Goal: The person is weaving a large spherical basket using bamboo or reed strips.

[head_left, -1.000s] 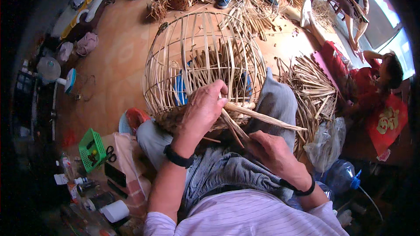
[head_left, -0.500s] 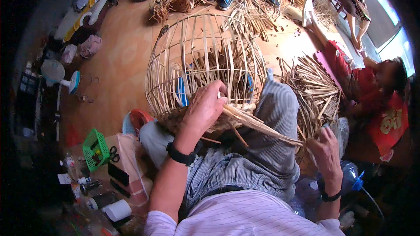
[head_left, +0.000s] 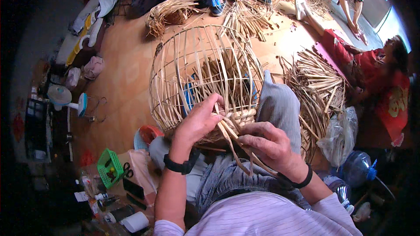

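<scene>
An open basket frame (head_left: 202, 53) of pale thin ribs and hoops stands in front of my lap, with dense weaving low on its near side. My left hand (head_left: 197, 120) is closed at that woven part, thumb and fingers pinching flat dried plant strips (head_left: 229, 133). Just to the right, my right hand (head_left: 270, 145) pinches the same strips a little farther along. Their loose ends hang over my lap. Inside the basket, behind the ribs, lie brown stalks and something blue, partly hidden.
To the right lies a heap of dried stalks (head_left: 318, 91), beside a clear plastic bag (head_left: 339, 137) and a large clear bottle (head_left: 356, 168). At left are a green basket (head_left: 105, 169), scissors (head_left: 127, 170) and a phone (head_left: 133, 188). A person in red (head_left: 372, 67) sits at right.
My right hand has come in from the far right to beside my left hand. The strips, stretched out to the right before, now bend down toward my lap.
</scene>
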`<control>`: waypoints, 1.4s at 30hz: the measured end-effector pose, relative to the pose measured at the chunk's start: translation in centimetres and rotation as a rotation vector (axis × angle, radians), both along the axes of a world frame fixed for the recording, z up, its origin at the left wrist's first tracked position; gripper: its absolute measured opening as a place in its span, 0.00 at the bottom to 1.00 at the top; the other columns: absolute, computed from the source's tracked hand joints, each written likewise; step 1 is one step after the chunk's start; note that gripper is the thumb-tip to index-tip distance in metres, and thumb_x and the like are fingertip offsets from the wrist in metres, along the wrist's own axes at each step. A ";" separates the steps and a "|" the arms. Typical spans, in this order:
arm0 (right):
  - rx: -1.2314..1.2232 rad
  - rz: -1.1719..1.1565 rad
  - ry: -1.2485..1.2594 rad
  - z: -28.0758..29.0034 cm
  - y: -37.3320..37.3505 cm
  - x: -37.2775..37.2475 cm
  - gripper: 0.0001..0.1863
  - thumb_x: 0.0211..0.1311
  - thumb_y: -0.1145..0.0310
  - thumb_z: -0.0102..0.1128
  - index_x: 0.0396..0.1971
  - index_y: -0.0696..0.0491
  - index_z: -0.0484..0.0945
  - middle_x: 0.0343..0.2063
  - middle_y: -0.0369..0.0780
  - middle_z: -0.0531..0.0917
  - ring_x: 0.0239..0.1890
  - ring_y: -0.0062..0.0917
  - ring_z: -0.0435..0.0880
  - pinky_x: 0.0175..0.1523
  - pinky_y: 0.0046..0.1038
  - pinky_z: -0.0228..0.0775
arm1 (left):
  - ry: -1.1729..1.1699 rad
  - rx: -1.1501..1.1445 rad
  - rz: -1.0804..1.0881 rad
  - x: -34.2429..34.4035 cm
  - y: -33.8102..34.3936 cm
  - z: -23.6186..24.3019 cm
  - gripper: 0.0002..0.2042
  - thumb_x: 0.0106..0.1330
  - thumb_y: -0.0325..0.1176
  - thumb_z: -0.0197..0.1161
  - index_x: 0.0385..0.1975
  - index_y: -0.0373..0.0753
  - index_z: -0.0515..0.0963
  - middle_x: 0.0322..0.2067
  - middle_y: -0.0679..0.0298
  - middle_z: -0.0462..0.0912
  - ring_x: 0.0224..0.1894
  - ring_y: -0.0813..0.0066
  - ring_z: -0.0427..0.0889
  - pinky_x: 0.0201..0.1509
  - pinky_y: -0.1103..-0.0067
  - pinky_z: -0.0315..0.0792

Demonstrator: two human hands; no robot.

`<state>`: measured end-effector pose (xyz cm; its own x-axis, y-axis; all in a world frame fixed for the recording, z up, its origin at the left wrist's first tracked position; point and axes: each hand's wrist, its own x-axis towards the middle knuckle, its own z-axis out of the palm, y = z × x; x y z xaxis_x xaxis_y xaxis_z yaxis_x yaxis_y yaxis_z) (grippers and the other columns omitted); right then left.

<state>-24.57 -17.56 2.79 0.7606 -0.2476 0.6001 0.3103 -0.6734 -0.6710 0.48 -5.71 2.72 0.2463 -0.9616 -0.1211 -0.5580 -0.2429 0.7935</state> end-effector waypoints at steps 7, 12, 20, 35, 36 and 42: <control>0.072 0.021 0.083 -2.2 0.4 2.2 0.21 0.59 0.79 0.72 0.54 0.56 0.84 0.53 0.49 0.85 0.50 0.45 0.90 0.52 0.40 0.86 | -0.064 -0.027 -0.006 -0.3 0.4 -0.4 0.18 0.65 0.25 0.65 0.54 0.34 0.72 0.47 0.51 0.81 0.52 0.56 0.83 0.60 0.65 0.76; 0.085 0.009 0.133 -2.7 -0.1 3.2 0.21 0.60 0.78 0.73 0.54 0.55 0.83 0.53 0.48 0.84 0.50 0.46 0.90 0.53 0.40 0.87 | -0.220 -0.072 -0.010 -0.7 0.4 -0.4 0.19 0.66 0.25 0.64 0.57 0.33 0.71 0.51 0.45 0.81 0.59 0.43 0.81 0.66 0.62 0.74; 0.149 0.004 0.142 -2.8 -0.2 5.1 0.18 0.63 0.75 0.71 0.53 0.57 0.83 0.50 0.49 0.84 0.50 0.48 0.89 0.53 0.42 0.84 | -0.254 -0.034 0.031 -1.2 0.2 -0.2 0.19 0.64 0.23 0.63 0.56 0.32 0.74 0.51 0.41 0.82 0.58 0.40 0.82 0.64 0.58 0.75; 0.028 -0.220 0.215 -5.7 -1.1 6.6 0.17 0.65 0.76 0.67 0.53 0.53 0.79 0.44 0.48 0.80 0.45 0.51 0.84 0.47 0.45 0.81 | 0.042 0.179 0.080 -0.5 -0.5 1.1 0.18 0.66 0.23 0.62 0.57 0.32 0.80 0.43 0.54 0.87 0.50 0.65 0.87 0.56 0.71 0.79; 0.011 -0.235 0.237 -5.4 -1.2 6.5 0.17 0.65 0.75 0.67 0.53 0.53 0.79 0.43 0.48 0.79 0.44 0.51 0.84 0.46 0.46 0.81 | 0.063 0.178 0.096 -0.5 -0.5 1.1 0.19 0.66 0.22 0.61 0.57 0.32 0.80 0.44 0.55 0.87 0.50 0.68 0.86 0.57 0.72 0.79; -0.037 -0.236 0.438 -5.4 -1.6 6.4 0.18 0.66 0.70 0.67 0.55 0.50 0.78 0.42 0.47 0.78 0.43 0.49 0.84 0.44 0.48 0.80 | 0.175 0.115 0.102 -0.1 -0.9 0.5 0.22 0.64 0.19 0.58 0.59 0.27 0.78 0.48 0.58 0.88 0.53 0.71 0.86 0.61 0.74 0.78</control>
